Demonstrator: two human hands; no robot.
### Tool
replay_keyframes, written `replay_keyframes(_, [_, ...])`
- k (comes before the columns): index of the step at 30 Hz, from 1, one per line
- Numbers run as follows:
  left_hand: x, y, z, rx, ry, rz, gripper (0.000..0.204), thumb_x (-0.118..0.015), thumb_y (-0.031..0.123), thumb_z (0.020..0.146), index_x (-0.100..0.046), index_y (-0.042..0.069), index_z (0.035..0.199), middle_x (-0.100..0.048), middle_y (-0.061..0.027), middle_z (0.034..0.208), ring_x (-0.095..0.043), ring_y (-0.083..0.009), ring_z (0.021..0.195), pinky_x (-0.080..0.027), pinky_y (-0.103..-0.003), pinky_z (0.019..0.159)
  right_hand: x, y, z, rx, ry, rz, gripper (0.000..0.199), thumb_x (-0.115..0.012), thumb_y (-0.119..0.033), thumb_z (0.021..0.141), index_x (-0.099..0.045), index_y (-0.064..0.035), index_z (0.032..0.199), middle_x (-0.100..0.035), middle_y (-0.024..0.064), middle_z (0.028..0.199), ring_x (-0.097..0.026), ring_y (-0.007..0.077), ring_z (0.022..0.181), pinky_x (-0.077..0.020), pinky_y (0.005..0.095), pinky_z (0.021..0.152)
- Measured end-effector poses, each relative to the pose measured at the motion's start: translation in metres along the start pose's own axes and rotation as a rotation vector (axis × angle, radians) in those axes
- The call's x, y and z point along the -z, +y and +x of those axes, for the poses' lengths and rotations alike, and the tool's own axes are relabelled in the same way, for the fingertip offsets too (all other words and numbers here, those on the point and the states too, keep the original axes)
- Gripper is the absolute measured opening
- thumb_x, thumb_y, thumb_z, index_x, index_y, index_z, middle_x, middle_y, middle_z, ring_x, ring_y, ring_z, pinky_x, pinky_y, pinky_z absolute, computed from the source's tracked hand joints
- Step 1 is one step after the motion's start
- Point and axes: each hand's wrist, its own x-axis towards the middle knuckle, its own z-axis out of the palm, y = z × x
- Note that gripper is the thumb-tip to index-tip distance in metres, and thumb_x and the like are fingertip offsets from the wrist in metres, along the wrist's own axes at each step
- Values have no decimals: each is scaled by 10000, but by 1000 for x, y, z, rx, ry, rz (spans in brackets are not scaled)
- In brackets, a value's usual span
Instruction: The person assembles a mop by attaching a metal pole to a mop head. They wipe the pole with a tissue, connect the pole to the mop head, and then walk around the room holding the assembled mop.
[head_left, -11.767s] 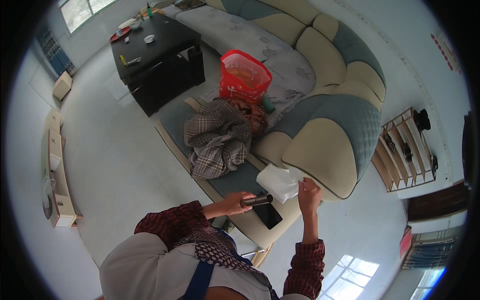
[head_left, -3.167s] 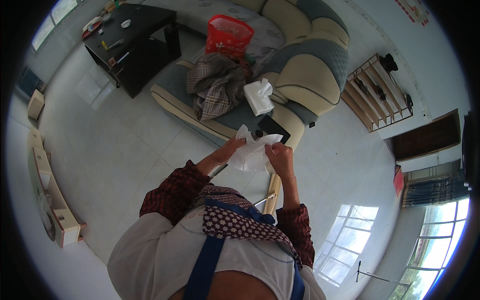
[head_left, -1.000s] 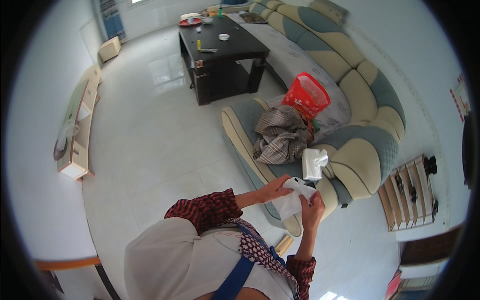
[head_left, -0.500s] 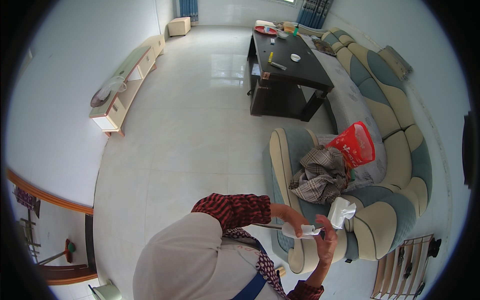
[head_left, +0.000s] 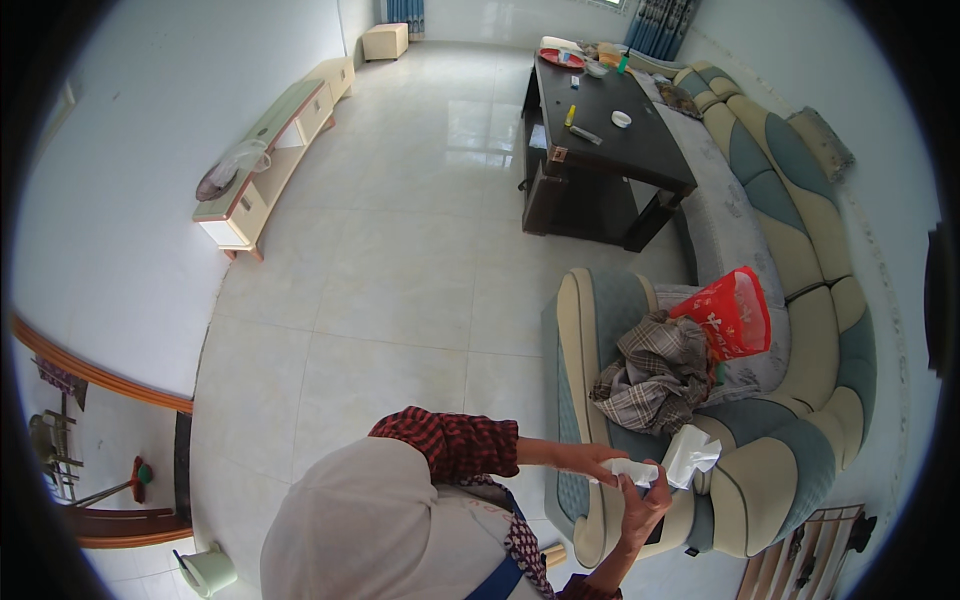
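Above the near sofa arm [head_left: 590, 535], my left hand [head_left: 590, 460] is closed round one end of a small white roll-shaped thing [head_left: 633, 471]. Its exact kind is not clear. My right hand [head_left: 645, 507] grips the other end, with fingers and thumb bent against it. Just beyond the hands, on the sofa, lies a white soft pack of tissues [head_left: 688, 455] with one tissue sticking up. Farther off, a crumpled plaid cloth [head_left: 655, 370] lies on the seat beside a red plastic bag [head_left: 735, 315].
A dark coffee table [head_left: 620, 115] with small items stands along the long sofa [head_left: 810, 240]. On the left, a low cabinet [head_left: 275, 160] runs along the wall. A light green bucket [head_left: 208, 572] is by the doorway, and a wooden slatted rack [head_left: 800, 555] at lower right.
Both hands have drawn closer together on the white roll-shaped thing, and my right fingers now press on it. A thin rod seen near my left wrist earlier no longer shows. The view has shifted slightly.
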Motion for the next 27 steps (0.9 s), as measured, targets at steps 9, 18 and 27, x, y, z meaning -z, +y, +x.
replay_keyframes(9, [-20,-12,23,-35,-120,227,472,-624,310,844,-468,42,1200,-595,-73,917,-571,-174,850,-450,-314,765,1,19,-4,87,21,-96,366,-715,-275,679,-458,-29,764,-405,109,663,-406,260,578,-390,371,554])
replay_keyframes(18, [-88,-74,58,-105,154,130,461,-642,192,835,-471,64,1243,-503,-91,1222,-497,-182,1084,-475,-329,800,20,62,-27,60,654,-891,183,-666,-190,721,-604,-18,725,-594,131,697,-593,335,687,-493,419,604])
replay_keyframes(27, [-152,-90,56,53,-261,859,438,-558,152,896,-402,8,1279,-627,-214,979,-619,-402,891,-499,-395,732,106,113,-160,-236,394,-15,418,-622,-412,840,-553,-31,682,-540,151,618,-545,369,644,-439,434,595])
